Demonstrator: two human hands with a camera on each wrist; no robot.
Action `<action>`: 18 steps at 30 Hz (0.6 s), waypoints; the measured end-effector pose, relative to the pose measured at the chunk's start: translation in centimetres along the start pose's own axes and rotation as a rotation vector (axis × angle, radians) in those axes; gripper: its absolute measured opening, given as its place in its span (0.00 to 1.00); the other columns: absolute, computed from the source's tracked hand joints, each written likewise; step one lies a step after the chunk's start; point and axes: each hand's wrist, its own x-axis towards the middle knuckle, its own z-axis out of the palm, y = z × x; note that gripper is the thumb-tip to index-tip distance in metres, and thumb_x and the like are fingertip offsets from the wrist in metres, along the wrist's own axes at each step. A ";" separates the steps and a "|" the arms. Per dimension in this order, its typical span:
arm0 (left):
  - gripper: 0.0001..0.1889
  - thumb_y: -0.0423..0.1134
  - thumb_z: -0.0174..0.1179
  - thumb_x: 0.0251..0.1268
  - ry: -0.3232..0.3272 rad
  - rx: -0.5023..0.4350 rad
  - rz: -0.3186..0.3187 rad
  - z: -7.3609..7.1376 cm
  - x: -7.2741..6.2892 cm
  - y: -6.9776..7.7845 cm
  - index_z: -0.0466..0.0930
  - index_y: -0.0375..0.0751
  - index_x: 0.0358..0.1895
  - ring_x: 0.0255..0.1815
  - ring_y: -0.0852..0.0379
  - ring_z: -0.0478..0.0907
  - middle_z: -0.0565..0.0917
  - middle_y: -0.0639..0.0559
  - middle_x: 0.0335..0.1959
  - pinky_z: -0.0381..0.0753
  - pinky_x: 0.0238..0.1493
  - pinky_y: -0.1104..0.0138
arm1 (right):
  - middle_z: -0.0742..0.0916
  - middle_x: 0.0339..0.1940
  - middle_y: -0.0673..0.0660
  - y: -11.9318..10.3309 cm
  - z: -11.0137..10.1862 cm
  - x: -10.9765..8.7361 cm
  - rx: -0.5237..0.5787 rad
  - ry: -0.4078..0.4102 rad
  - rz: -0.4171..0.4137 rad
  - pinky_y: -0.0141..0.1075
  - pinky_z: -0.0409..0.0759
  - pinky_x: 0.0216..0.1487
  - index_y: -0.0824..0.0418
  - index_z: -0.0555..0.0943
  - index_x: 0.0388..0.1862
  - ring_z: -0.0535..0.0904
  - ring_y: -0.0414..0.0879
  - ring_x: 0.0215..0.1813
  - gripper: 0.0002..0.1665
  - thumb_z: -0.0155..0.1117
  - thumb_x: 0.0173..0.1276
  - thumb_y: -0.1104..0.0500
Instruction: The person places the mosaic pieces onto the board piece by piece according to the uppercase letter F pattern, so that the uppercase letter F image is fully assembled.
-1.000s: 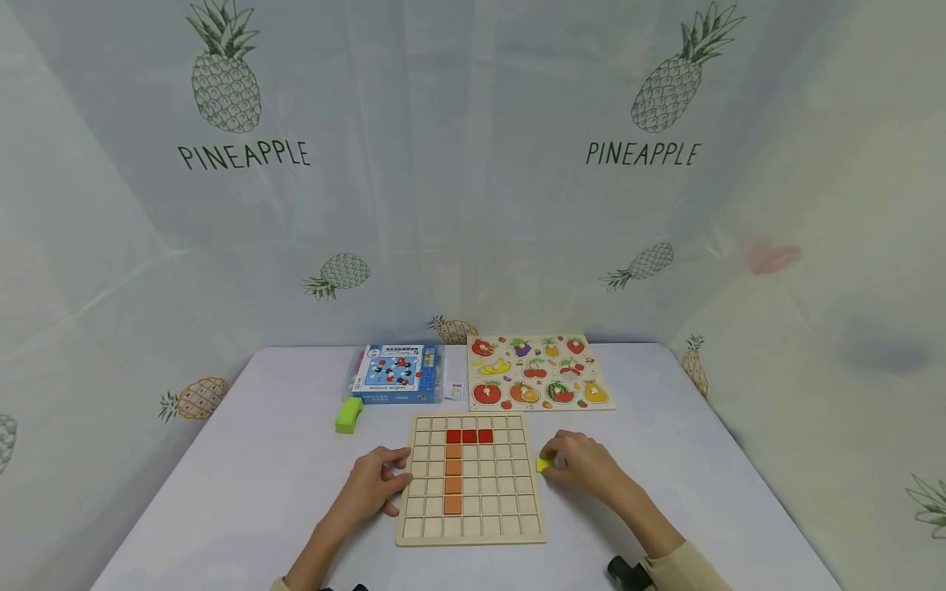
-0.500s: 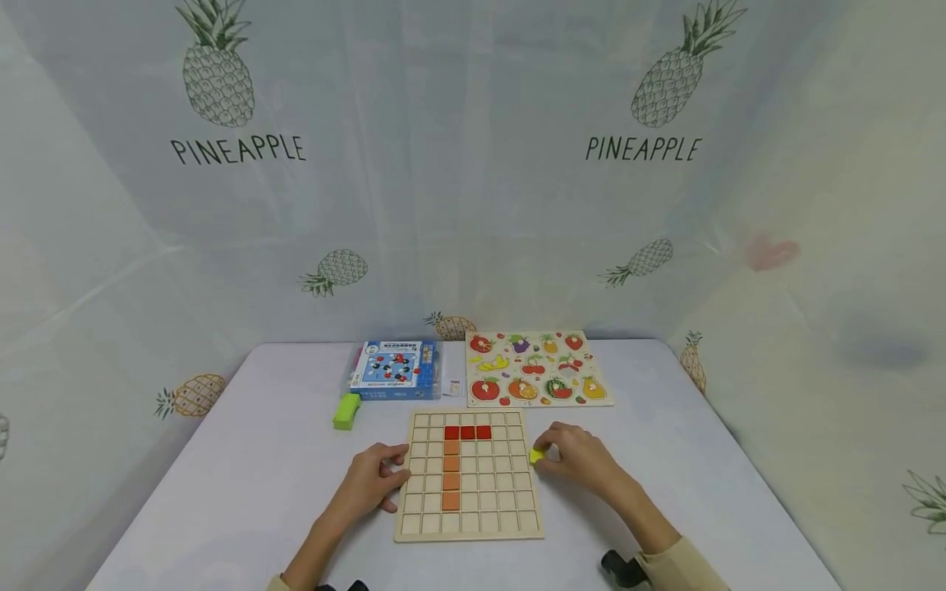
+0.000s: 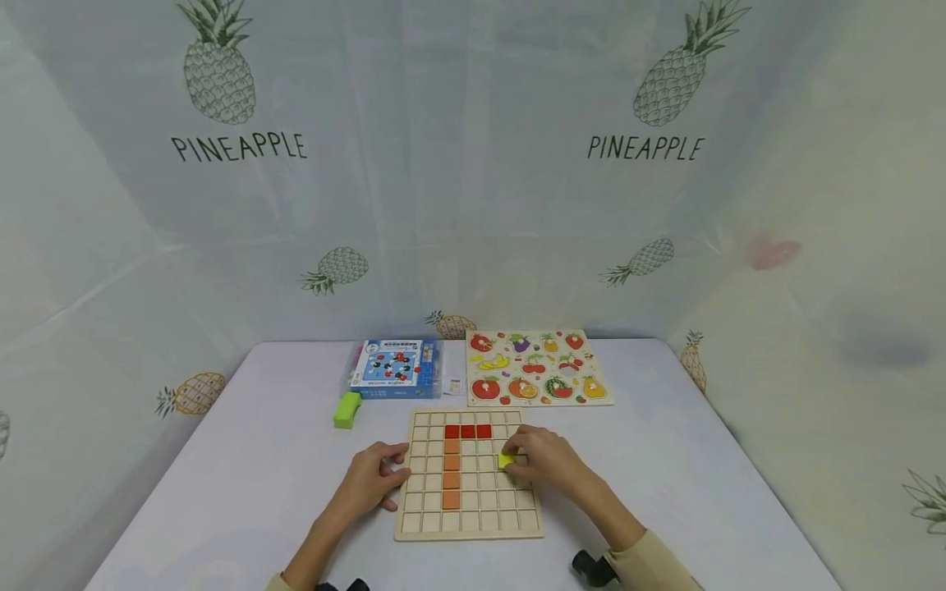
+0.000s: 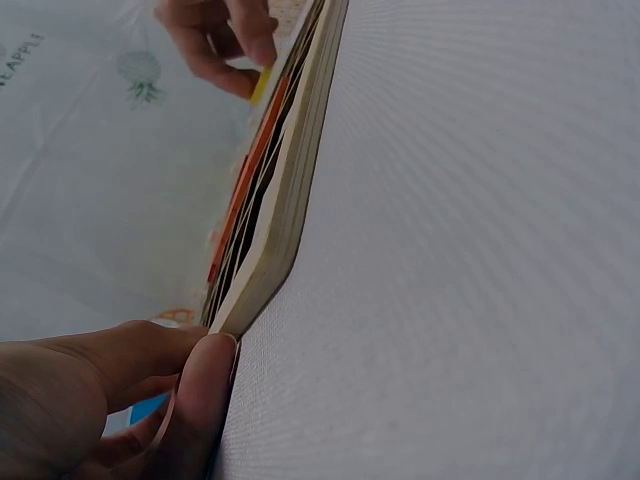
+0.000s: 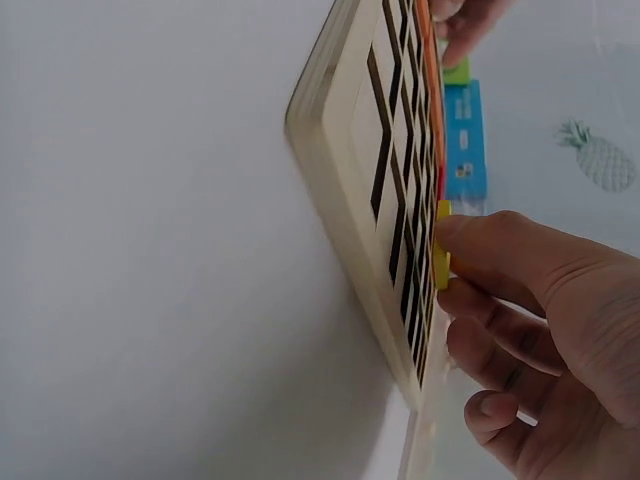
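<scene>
A wooden grid board (image 3: 470, 539) lies flat in the middle of the table. Set in its squares are red tiles (image 3: 468, 432) in a short row and orange tiles (image 3: 452, 481) in a column running down from the row's left end. In my right hand (image 3: 550, 460), thumb and fingertips pinch a yellow tile (image 3: 505, 461) over the board's right part; the right wrist view shows the tile (image 5: 443, 245) close to the surface. My left hand (image 3: 369, 478) touches the board's left edge with its fingertips, fingers loosely bent; the left wrist view shows fingertips (image 4: 208, 375) against the edge.
Behind the board stand a blue box (image 3: 394, 369) and a fruit puzzle board (image 3: 539, 369). A green block (image 3: 346, 410) sits in front of the box. White pineapple-printed curtains (image 3: 473, 164) surround the table (image 3: 244, 468).
My right hand has carried the yellow tile leftward, from beside the board's right edge to over its squares. The left hand stays at the left edge. The head view has shifted slightly.
</scene>
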 end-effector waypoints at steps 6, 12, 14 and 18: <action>0.26 0.29 0.66 0.59 0.006 0.007 -0.005 -0.1 0.1 0.1 0.75 0.31 0.63 0.21 0.59 0.77 0.77 0.45 0.42 0.84 0.15 0.66 | 0.86 0.37 0.45 -1.5 0.6 1.2 -0.001 0.006 -0.053 0.31 0.83 0.38 0.53 0.88 0.39 0.77 0.36 0.37 0.11 0.74 0.59 0.50; 0.26 0.29 0.66 0.59 0.002 -0.003 0.016 -0.1 0.0 -0.1 0.75 0.30 0.63 0.20 0.60 0.78 0.77 0.45 0.42 0.85 0.14 0.65 | 0.86 0.36 0.45 -2.7 1.2 2.4 0.021 -0.014 -0.090 0.25 0.77 0.33 0.53 0.88 0.39 0.74 0.36 0.35 0.11 0.74 0.59 0.51; 0.26 0.30 0.66 0.59 0.000 -0.006 0.019 -0.1 -0.1 0.0 0.75 0.30 0.63 0.20 0.60 0.78 0.77 0.45 0.42 0.85 0.14 0.65 | 0.86 0.37 0.45 -3.0 1.4 2.8 0.029 -0.026 -0.093 0.24 0.77 0.34 0.52 0.88 0.40 0.75 0.36 0.36 0.11 0.74 0.60 0.51; 0.26 0.30 0.66 0.60 -0.004 -0.007 0.021 -0.1 -0.1 0.0 0.75 0.30 0.63 0.21 0.61 0.78 0.77 0.44 0.41 0.85 0.15 0.65 | 0.86 0.37 0.45 -3.3 1.7 3.2 0.029 -0.040 -0.098 0.25 0.80 0.37 0.52 0.88 0.40 0.76 0.35 0.37 0.11 0.74 0.60 0.50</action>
